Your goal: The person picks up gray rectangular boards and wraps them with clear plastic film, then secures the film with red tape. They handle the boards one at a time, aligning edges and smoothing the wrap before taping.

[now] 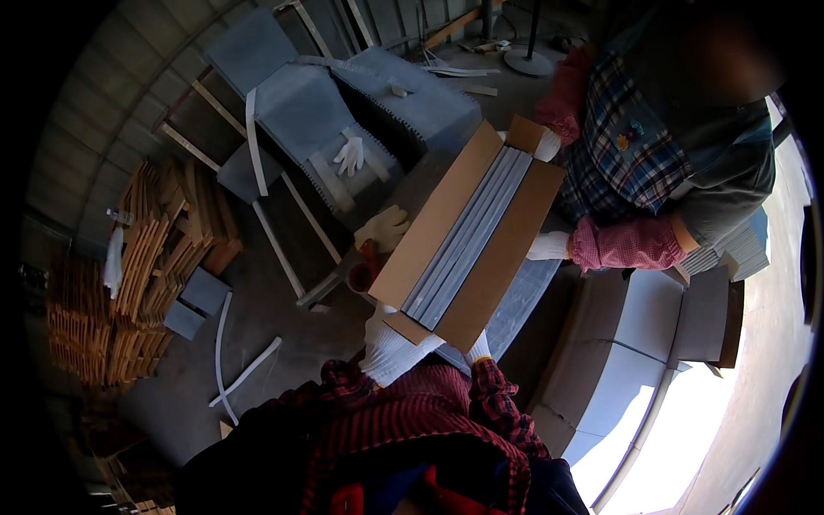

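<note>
A long open cardboard box [481, 296] lies slantwise before me, its flaps spread outward. Inside it, several long grey strips or panels [472, 232] stand packed side by side. My left hand [396, 350], in a white knit glove, grips the box's near left corner, with its fingertips partly hidden by the flap. At the near right corner my right hand [479, 347], also gloved, holds the box from the side; most of its fingers are hidden. Across from me a co-worker's gloved hands [548, 246] touch the far end and right side of the box.
Left of the box lie a cream glove [384, 228] and a red round object [364, 271]. Beyond are grey-covered stacks [300, 107] with a white glove [350, 153]. Wooden pieces [172, 249] are piled at left; white strips [225, 365] lie on the floor. Large cartons [614, 378] stand at right.
</note>
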Available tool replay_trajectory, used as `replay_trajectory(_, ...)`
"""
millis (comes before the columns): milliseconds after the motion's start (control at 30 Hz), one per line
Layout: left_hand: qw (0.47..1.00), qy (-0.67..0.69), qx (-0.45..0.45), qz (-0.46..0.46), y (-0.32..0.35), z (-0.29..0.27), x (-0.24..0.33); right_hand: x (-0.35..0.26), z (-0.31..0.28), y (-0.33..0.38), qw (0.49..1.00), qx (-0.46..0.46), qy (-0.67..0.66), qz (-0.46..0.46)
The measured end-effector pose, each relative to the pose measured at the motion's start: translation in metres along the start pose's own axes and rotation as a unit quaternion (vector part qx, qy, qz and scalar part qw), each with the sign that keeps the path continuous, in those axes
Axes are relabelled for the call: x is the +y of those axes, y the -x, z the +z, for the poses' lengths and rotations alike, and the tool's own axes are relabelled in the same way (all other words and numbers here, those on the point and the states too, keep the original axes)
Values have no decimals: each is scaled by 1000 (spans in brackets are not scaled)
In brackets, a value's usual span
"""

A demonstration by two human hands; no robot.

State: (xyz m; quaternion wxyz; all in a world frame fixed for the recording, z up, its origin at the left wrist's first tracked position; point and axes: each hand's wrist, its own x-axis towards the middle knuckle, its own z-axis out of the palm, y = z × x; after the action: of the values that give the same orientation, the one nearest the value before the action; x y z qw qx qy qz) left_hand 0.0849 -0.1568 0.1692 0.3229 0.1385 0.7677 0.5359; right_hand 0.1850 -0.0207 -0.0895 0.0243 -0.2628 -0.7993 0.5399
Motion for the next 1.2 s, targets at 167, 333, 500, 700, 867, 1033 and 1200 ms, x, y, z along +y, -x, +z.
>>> replay_trajectory(167, 962, -269, 3, 55, -8, -3, -33, -27, -23, 3, 943, -10, 260, -209)
replay_trajectory(333, 971, -220, -53, 73, -6, -24, -19, -76, -57, 31, 970, -114, 174, -124)
replay_trajectory(500, 981, -57, -96, 160, -27, -18, -55, -16, -41, 43, 998, -66, -9, 22)
replay_trajectory(700, 987, 102, -61, 106, -18, -7, -56, -48, -71, 59, 996, -80, -15, 48)
replay_trajectory(867, 965, 252, 61, 31, -27, 17, -30, -72, -95, 61, 978, -106, -51, 174)
replay_trajectory(1033, 986, 141, 39, 83, -26, 12, -27, -58, -93, 51, 989, -91, -23, 115)
replay_trajectory(1200, 908, -157, 129, 366, -21, 13, -1, -88, -95, 44, 993, -61, -71, 69)
